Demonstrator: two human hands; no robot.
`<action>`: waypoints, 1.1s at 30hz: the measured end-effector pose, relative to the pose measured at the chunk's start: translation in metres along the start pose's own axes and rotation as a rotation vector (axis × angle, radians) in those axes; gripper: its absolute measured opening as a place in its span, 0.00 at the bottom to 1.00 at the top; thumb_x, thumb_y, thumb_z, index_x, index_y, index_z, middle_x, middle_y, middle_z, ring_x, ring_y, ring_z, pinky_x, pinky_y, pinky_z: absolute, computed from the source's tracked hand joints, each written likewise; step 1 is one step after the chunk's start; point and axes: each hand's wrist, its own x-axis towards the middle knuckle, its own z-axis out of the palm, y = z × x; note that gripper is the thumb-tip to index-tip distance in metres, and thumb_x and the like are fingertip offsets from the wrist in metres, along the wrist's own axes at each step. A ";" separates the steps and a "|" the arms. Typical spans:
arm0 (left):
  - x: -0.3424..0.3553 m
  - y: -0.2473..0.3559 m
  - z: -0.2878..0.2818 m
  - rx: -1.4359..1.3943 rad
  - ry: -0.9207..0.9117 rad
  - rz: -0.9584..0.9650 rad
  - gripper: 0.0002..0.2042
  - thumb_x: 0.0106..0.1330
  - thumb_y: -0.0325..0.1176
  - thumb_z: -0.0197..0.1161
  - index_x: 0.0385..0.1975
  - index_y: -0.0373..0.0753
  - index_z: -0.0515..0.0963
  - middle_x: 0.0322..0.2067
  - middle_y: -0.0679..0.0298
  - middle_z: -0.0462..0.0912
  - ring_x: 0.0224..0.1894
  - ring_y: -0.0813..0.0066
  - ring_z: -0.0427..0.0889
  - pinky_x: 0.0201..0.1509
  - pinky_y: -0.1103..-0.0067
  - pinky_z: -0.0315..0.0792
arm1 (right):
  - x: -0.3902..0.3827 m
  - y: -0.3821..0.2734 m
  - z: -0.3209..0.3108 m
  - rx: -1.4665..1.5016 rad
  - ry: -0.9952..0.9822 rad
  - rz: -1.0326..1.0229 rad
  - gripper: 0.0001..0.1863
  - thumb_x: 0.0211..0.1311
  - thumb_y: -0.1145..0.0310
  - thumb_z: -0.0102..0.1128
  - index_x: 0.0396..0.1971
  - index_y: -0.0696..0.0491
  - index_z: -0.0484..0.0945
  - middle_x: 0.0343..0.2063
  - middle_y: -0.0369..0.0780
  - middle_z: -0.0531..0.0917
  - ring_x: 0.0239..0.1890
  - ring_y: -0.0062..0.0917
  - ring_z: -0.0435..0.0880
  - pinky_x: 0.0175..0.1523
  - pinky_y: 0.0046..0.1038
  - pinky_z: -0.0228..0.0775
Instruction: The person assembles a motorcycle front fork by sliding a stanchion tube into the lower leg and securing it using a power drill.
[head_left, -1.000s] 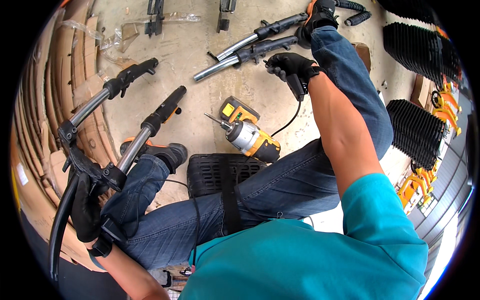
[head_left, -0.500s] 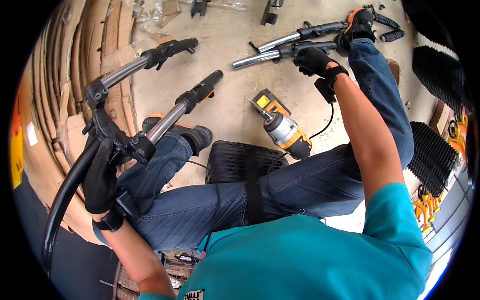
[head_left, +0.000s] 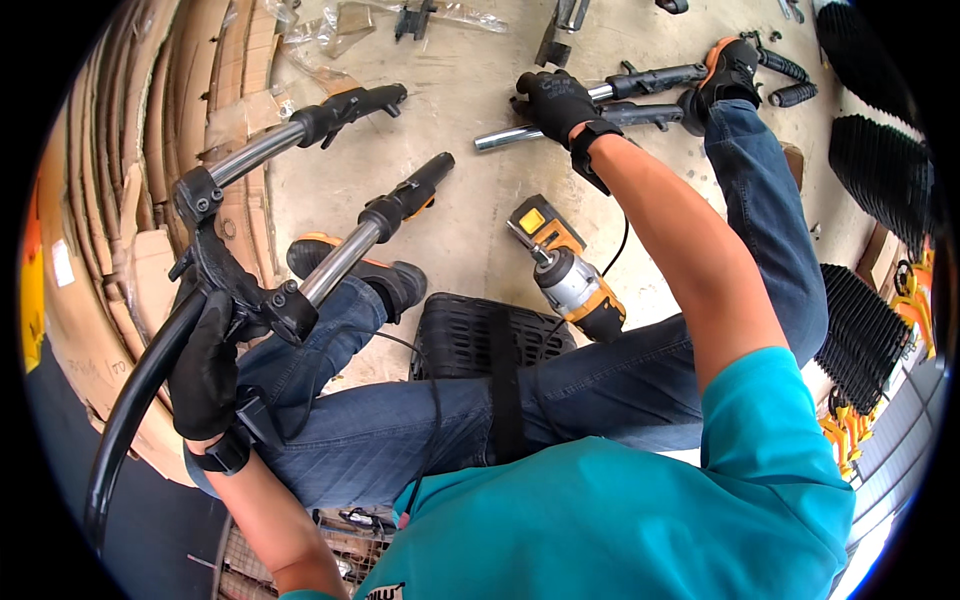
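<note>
My gloved left hand (head_left: 205,360) is wrapped round the lower part of a black fork assembly (head_left: 240,280), whose two chrome-and-black legs (head_left: 343,258) point up and away over the floor, with a curved black tube running down left. My gloved right hand (head_left: 550,105) is raised near two loose fork legs (head_left: 500,138) in the upper middle, fingers curled; whatever is in them is hidden. A yellow and silver power driver (head_left: 575,290) rests on the floor below that hand, with its yellow-labelled battery end upward in view. My left hand stays close to my thigh.
Stacked flattened cardboard (head_left: 150,250) lines the left, with plastic wrap (head_left: 340,25) at the top. A black slotted pad (head_left: 450,330) lies between my legs. Black ribbed stacks (head_left: 860,330), small black springs (head_left: 790,92) and yellow parts (head_left: 910,300) are on the right.
The view has shifted, moving the scene rightward in the picture. My right hand has moved forward and leftward over the loose fork legs. My left hand still grips the assembly.
</note>
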 end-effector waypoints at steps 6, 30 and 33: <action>-0.002 -0.007 -0.013 0.412 -0.033 0.136 0.18 0.75 0.32 0.50 0.58 0.28 0.72 0.52 0.57 0.79 0.53 0.70 0.79 0.57 0.73 0.74 | 0.016 -0.006 0.019 0.007 -0.011 0.038 0.14 0.57 0.59 0.62 0.38 0.52 0.79 0.36 0.45 0.85 0.42 0.44 0.83 0.47 0.41 0.75; 0.002 0.027 0.033 -0.220 0.023 -0.050 0.20 0.64 0.24 0.61 0.58 0.33 0.72 0.46 0.61 0.81 0.46 0.77 0.80 0.52 0.80 0.74 | -0.017 0.036 -0.041 0.587 -0.068 0.032 0.14 0.63 0.65 0.58 0.43 0.57 0.81 0.29 0.43 0.85 0.28 0.23 0.84 0.36 0.27 0.75; 0.001 0.026 0.032 -0.197 0.031 0.014 0.21 0.64 0.26 0.63 0.57 0.33 0.73 0.46 0.63 0.81 0.48 0.78 0.78 0.56 0.80 0.71 | -0.031 0.007 -0.103 0.669 -0.185 0.111 0.14 0.64 0.66 0.56 0.43 0.59 0.80 0.28 0.41 0.85 0.26 0.22 0.82 0.33 0.26 0.73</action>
